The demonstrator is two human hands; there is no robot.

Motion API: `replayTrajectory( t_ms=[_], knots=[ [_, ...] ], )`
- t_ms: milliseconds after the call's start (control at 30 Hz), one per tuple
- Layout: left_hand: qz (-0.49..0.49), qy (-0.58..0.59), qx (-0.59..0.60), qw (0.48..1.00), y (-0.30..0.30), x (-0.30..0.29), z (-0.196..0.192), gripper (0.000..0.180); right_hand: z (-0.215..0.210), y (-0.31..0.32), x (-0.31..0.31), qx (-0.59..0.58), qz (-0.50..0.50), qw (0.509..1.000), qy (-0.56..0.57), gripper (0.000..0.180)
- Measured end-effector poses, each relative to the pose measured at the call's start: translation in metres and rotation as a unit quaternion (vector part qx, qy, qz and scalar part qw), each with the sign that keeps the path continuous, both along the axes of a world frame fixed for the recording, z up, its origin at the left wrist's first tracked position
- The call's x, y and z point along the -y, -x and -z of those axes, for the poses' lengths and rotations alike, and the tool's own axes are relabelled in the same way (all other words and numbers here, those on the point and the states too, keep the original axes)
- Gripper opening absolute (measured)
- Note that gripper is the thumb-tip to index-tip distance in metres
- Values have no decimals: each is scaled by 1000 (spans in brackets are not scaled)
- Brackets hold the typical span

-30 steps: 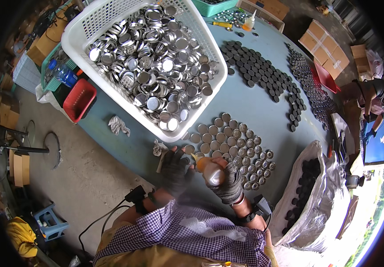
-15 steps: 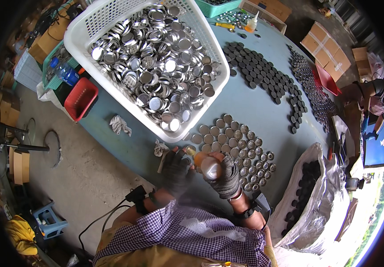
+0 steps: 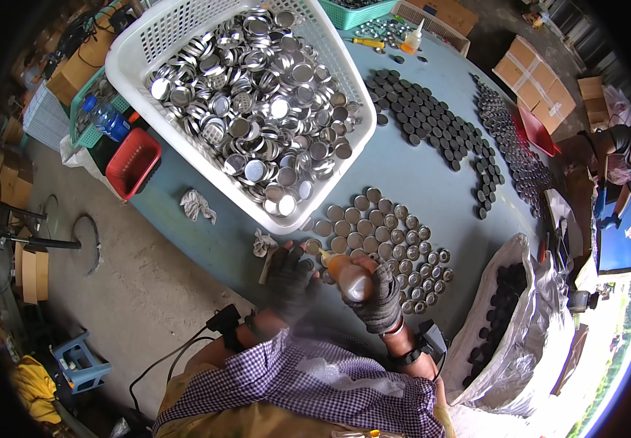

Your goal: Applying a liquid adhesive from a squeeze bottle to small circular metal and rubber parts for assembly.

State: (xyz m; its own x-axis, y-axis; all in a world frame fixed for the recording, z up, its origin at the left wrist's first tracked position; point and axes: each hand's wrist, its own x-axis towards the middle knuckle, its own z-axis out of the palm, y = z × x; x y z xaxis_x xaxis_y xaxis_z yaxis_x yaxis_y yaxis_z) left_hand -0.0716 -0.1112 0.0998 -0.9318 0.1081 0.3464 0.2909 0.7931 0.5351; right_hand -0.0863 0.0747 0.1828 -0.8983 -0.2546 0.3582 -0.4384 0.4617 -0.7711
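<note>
My right hand (image 3: 378, 298), in a dark grey fingerless glove, grips a clear squeeze bottle (image 3: 356, 282) of orange liquid. The bottle is tilted, its thin nozzle (image 3: 323, 252) pointing left and away from me. Close to that tip is my left hand (image 3: 288, 279), gloved alike, with its bare fingers bent; what they hold, if anything, is hidden. One round metal cap (image 3: 313, 246) lies right by its fingertips. Beyond both hands, rows of shallow metal caps (image 3: 369, 228) spread over the blue-grey table (image 3: 432, 197).
A large white basket (image 3: 365, 139) heaped with metal caps stands at the table's left. Black discs (image 3: 432, 117) lie farther back. Crumpled tissue (image 3: 198, 205) sits near the left edge. At right stands a white sack (image 3: 476, 321) of black pieces. Another person (image 3: 618, 157) is at far right.
My right hand has drawn the bottle slightly right and toward me, its nozzle moving away from the left fingertips. The left hand has barely moved.
</note>
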Motion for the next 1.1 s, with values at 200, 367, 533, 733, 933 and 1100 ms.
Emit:
replayTrajectory(
  t_ms=[200, 367, 533, 733, 933, 1100],
  knots=[
    [0, 6, 1, 1000, 1, 0, -1, 23, 10, -4, -3, -31, -45, 998, 15, 62],
    [-9, -9, -10, 1000, 2, -1, -3, 30, 21, -4, 0, -69, -24, 995, -68, 73],
    [-9, 8, -2, 1000, 2, -2, -2, 27, 15, 7, 5, -59, -28, 997, -50, 62],
    [-10, 6, -14, 1000, 1, -2, -1, 20, 3, 12, 8, -53, -10, 998, -21, 55],
    [10, 8, 3, 1000, 2, 0, -3, 20, 0, 10, 3, -12, -14, 1000, 12, 51],
    [8, -2, -8, 1000, 2, -1, -4, 22, 8, 17, -3, -12, 18, 999, 33, 56]
  ],
)
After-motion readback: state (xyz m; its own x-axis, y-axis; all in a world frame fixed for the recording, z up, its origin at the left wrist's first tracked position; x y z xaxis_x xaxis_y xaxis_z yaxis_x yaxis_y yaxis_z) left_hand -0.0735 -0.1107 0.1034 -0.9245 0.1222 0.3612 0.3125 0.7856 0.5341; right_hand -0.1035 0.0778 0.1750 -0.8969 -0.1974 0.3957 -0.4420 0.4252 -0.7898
